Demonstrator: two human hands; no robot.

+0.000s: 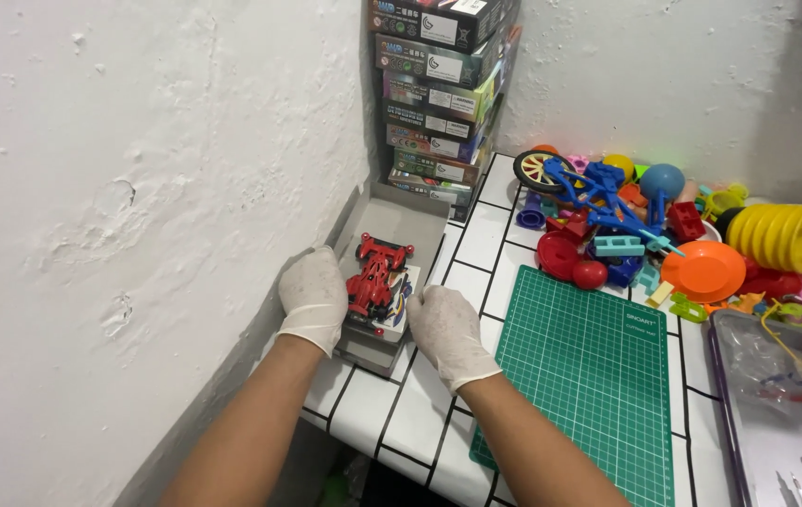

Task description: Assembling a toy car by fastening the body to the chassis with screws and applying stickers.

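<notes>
2 gloved hands flank a flat grey box carrying a red toy race car on top. Left hand lies flat against the box's left side, right hand cupped on its right side; both press inward, fingers together, nothing pinched. Box sits at the near-left of the white tiled counter, tight to the wall.

Handling note: keep the box level, squeeze evenly, car looks loose on the lid and could slide.

Room: wall blocks all leftward travel. Counter edge is just near of the box, so overhang risk there. Far side has a stack of boxes. Green cutting mat to the right is open. Toy parts pile crowds the far right.
</notes>
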